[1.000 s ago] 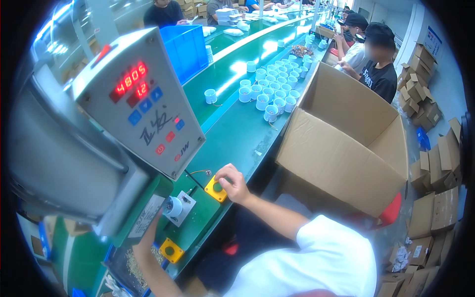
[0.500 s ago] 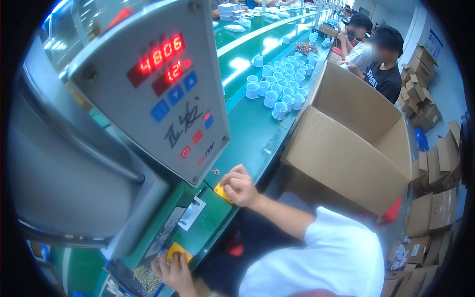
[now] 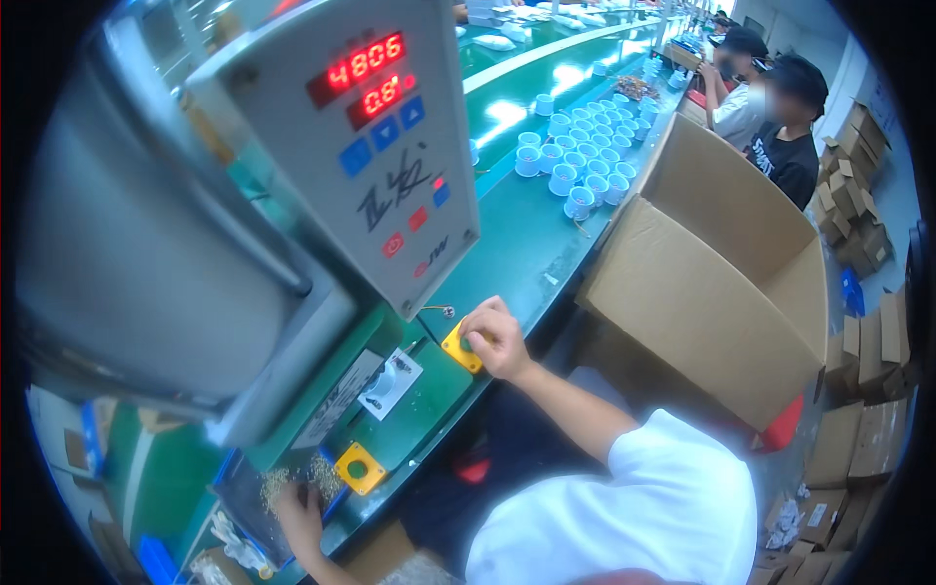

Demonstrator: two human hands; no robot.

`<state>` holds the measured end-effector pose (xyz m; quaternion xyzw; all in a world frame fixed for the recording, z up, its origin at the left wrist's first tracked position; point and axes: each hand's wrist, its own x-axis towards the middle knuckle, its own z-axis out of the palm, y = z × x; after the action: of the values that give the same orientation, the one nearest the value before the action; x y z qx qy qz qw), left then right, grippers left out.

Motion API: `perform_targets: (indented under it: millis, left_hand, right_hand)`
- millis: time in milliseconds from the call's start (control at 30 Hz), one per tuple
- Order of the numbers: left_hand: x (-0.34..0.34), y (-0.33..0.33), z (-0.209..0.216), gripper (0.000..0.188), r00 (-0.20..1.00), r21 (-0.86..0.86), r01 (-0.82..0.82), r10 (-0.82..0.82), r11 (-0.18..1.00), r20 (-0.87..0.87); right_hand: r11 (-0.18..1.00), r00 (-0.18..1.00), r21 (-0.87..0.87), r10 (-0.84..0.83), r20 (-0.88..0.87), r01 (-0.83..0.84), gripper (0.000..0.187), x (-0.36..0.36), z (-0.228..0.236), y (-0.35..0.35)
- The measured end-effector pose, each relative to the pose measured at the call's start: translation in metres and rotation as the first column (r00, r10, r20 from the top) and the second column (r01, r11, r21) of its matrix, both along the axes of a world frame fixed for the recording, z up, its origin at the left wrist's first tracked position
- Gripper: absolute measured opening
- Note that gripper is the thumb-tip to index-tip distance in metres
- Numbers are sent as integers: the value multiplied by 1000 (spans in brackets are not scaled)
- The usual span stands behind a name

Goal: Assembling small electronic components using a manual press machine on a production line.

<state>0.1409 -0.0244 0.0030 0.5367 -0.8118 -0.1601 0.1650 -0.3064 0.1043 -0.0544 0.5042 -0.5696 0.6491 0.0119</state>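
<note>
My right hand [image 3: 494,339] is curled, its fingertips bent down onto a green push button in a yellow square housing [image 3: 458,353] on the green machine bed. My left hand [image 3: 300,517] reaches into a dark tray [image 3: 237,487] of small gold-coloured parts [image 3: 278,485]. Its thumb and fingers point down, a little apart; whatever lies beneath the tips is hidden. Beside it, a second yellow button housing [image 3: 361,469] has its green button uncovered. Between the two housings lies a white plate with a metal fixture [image 3: 392,383], below the tall grey control panel [image 3: 351,175] with red digits.
A large grey machine drum [image 3: 146,263] fills the left. Many light-blue cups [image 3: 585,146] stand on the green bench. An open cardboard box [image 3: 702,312] is to my right. Two people in dark caps [image 3: 785,136] sit further along, and flattened cartons [image 3: 868,419] pile at far right.
My left hand has left the near yellow button and gone into the parts tray. My right hand stays at its button. The view has shifted, and the panel's lower reading has changed.
</note>
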Motion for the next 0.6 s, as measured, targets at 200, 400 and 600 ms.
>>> perform_targets:
  millis: [200, 400, 600]
  left_hand:
    - [14, 0, -18, 13, 995, 26, -52, 54, 998, -81]
    - [5, 2, -25, 11, 982, -68, -56, 43, 996, -183]
    - [8, 6, -24, 7, 980, -146, -55, 26, 988, -196]
  right_hand:
    - [1000, 999, 22, -10, 45, 9, 10, 6, -1, -2]
    - [999, 999, 25, -22, 42, 21, 10, 2, -4, 1]
    - [1000, 999, -4, -27, 21, 27, 8, 5, 2, -2]
